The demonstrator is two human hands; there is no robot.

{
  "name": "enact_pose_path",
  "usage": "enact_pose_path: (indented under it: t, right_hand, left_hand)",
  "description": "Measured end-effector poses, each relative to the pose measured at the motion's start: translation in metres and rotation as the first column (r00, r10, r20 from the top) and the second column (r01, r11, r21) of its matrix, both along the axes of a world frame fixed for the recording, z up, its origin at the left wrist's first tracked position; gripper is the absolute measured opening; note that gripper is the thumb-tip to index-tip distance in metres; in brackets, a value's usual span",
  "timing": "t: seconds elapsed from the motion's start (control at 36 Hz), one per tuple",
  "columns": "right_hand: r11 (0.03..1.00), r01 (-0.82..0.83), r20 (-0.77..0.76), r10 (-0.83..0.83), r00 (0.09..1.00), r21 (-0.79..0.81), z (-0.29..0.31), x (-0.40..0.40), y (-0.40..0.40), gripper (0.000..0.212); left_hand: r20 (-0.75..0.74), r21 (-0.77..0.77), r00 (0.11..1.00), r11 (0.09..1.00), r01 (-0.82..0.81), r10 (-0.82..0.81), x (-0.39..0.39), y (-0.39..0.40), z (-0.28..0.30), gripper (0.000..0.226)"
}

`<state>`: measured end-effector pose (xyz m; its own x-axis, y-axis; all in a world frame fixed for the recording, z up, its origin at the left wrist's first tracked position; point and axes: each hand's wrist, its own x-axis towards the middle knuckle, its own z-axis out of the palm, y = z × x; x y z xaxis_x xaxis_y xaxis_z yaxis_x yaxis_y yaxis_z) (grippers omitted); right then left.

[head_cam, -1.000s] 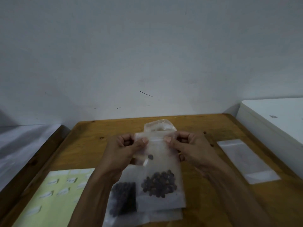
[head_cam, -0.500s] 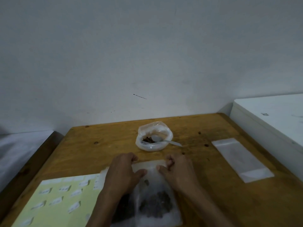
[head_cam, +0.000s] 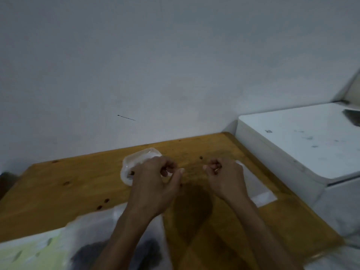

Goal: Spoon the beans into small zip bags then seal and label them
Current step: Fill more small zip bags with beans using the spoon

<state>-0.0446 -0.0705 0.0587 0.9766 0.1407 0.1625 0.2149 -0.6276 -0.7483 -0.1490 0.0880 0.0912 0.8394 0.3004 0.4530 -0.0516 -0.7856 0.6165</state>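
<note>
In the head view, both hands hovered over the wooden table (head_cam: 58,191) at mid-frame, apart from each other. The left hand (head_cam: 153,184) and the right hand (head_cam: 224,176) had fingers curled and held nothing visible. Behind the left hand sat an open plastic bag (head_cam: 136,160) with a few dark beans (head_cam: 132,173) showing inside. At lower centre lay blurred zip bags (head_cam: 93,248) holding dark bean clusters, beside a pale yellow label sheet (head_cam: 29,252). An empty zip bag (head_cam: 259,190) lay flat behind the right hand.

Wooden table (head_cam: 58,191) carries bean bags (head_cam: 116,248), seemingly a label sheet (head_cam: 29,252).
</note>
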Motion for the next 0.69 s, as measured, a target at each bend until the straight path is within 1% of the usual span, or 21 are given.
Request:
enact_pose_path:
  t: [0.08, 0.14, 0.22, 0.25, 0.31, 0.36, 0.42, 0.53, 0.58, 0.64, 0.69]
  right_hand:
    - [0.985, 0.12, -0.074, -0.13, 0.989, -0.125, -0.013, 0.031, -0.032, 0.036]
    - [0.962, 0.173, -0.068, -0.191, 0.979, -0.21, -0.021, 0.043, -0.05, 0.044]
    - [0.924, 0.2, -0.08, -0.238, 0.968, -0.326, -0.028, 0.052, -0.067, 0.053]
    - [0.915, 0.196, -0.098, -0.244, 0.965, -0.352, -0.03, 0.054, -0.071, 0.058]
    - [0.91, 0.17, -0.143, -0.239, 0.96, -0.379, -0.035, 0.054, -0.075, 0.064]
    - [0.911, 0.153, -0.154, -0.226, 0.962, -0.384, -0.039, 0.054, -0.077, 0.064]
    - [0.92, 0.158, -0.168, -0.23, 0.959, -0.359, -0.041, 0.055, -0.077, 0.065]
    - [0.942, 0.15, -0.26, -0.232, 0.937, -0.301, -0.038, 0.061, -0.078, 0.069]
    - [0.945, 0.139, -0.3, -0.231, 0.926, -0.298, -0.037, 0.064, -0.078, 0.073]
    - [0.937, 0.136, -0.308, -0.239, 0.921, -0.321, -0.037, 0.067, -0.079, 0.079]
    - [0.934, 0.132, -0.31, -0.241, 0.92, -0.332, -0.038, 0.068, -0.08, 0.083]
  left_hand:
    - [-0.084, -0.003, 0.993, 0.996, 0.088, -0.088, 0.031, -0.033, -0.002, 0.01]
    - [-0.174, -0.01, 0.976, 0.991, 0.134, -0.134, 0.055, -0.051, -0.011, 0.013]
    - [-0.319, 0.039, 0.936, 0.985, 0.171, -0.15, 0.088, -0.074, -0.032, 0.006]
    - [-0.353, 0.07, 0.923, 0.98, 0.188, -0.152, 0.098, -0.08, -0.04, 0.012]
    - [-0.409, 0.115, 0.9, 0.97, 0.212, -0.148, 0.114, -0.091, -0.055, 0.032]
    - [-0.452, 0.138, 0.882, 0.966, 0.219, -0.136, 0.124, -0.1, -0.067, 0.046]
    - [-0.471, 0.182, 0.876, 0.959, 0.216, -0.108, 0.127, -0.104, -0.075, 0.045]
    - [-0.428, 0.229, 0.899, 0.951, 0.205, -0.091, 0.126, -0.103, -0.081, 0.028]
    - [-0.422, 0.221, 0.9, 0.951, 0.218, -0.108, 0.123, -0.101, -0.079, 0.022]
    - [-0.417, 0.19, 0.897, 0.951, 0.243, -0.146, 0.121, -0.099, -0.075, 0.016]
    - [-0.43, 0.159, 0.884, 0.949, 0.274, -0.183, 0.118, -0.099, -0.07, 0.016]
